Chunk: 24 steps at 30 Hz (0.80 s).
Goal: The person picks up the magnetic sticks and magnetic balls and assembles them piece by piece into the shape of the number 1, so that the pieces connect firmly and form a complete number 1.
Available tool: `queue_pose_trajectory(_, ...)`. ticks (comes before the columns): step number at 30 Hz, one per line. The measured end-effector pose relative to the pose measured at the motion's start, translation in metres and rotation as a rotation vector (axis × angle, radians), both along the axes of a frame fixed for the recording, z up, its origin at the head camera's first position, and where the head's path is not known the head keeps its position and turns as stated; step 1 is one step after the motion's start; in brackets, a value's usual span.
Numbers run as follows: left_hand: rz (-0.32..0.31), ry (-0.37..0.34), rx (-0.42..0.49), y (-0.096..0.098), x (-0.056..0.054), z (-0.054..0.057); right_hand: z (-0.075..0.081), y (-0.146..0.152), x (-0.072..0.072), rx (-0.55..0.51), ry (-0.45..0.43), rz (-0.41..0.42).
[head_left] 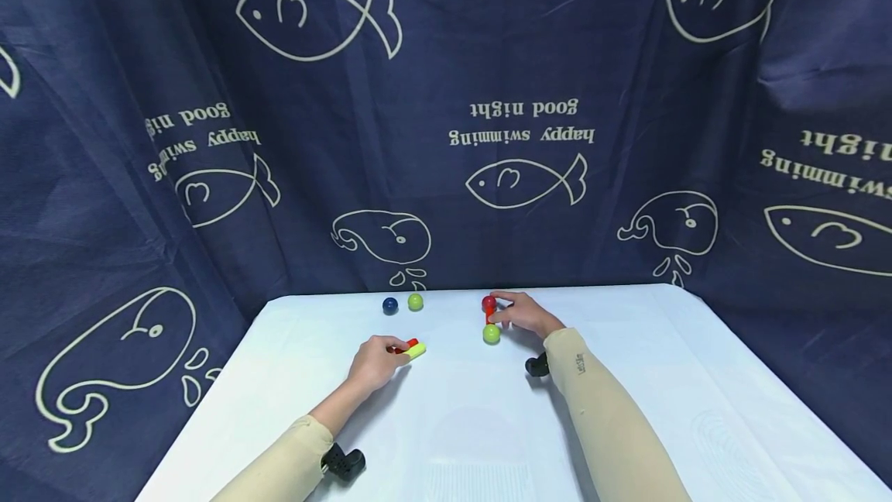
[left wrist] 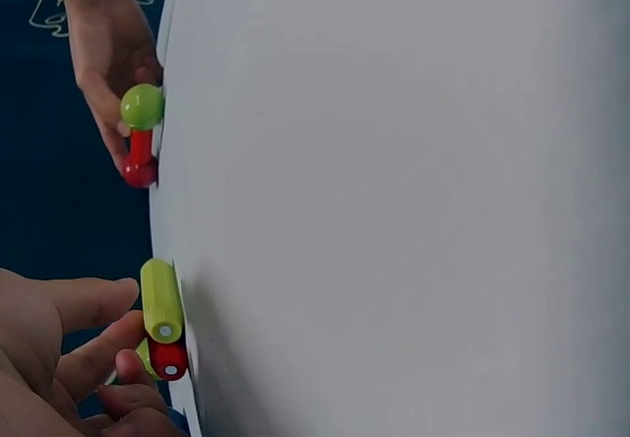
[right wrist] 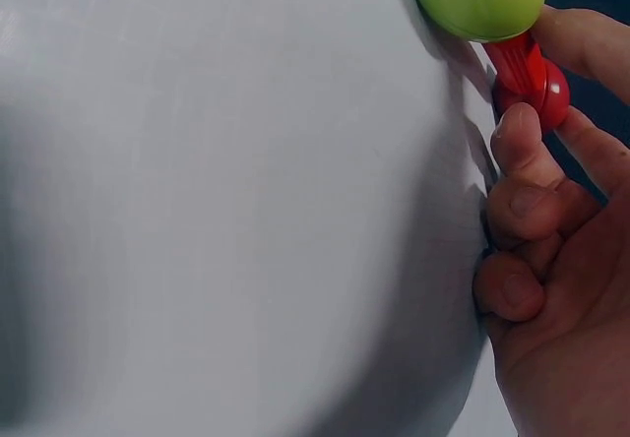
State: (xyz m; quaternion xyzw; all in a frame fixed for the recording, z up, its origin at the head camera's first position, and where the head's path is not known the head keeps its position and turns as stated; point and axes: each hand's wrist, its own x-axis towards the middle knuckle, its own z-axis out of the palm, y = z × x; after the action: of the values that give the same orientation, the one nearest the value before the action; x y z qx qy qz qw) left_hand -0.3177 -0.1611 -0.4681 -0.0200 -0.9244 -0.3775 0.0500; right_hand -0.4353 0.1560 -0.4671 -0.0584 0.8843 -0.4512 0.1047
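Left hand point(head_left: 376, 362): thumb and fingers bent around two short sticks, pinching. One is a yellow-green ribbed plastic rod point(left wrist: 161, 299), on the thumb side; the other is a red plastic rod point(left wrist: 170, 360) with a pale dot on its end face, right against it on the finger side. Both poke out past the fingertips. More yellow-green shows behind the red one; can't tell if it's a separate piece. Thumb contact is hard to confirm from the left wrist view.

Right hand point(head_left: 526, 314): thumb and fingers gripping a small bar-and-balls piece. Its red ribbed plastic bar point(right wrist: 519, 66) sits between the fingertips, a glossy red ball point(head_left: 489, 303) at the far end under the index finger, a glossy lime-green ball point(head_left: 491, 334) at the near end, just beside the thumb. Last fingers curled in.

Beyond the left hand, slightly to its right: a glossy dark blue ball point(head_left: 390, 306) with a second lime-green ball point(head_left: 416, 301) near it.

Under both hands: white table point(head_left: 460, 393). Past them: navy curtain point(head_left: 432, 115) with fish prints.
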Motion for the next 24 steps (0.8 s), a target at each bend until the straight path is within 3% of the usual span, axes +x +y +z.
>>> queue_pose_trajectory(24,-0.002,-0.019,-0.098,0.0033,-0.0021,0.0006,0.0029,-0.0028,0.0048,0.002,-0.014,-0.028)
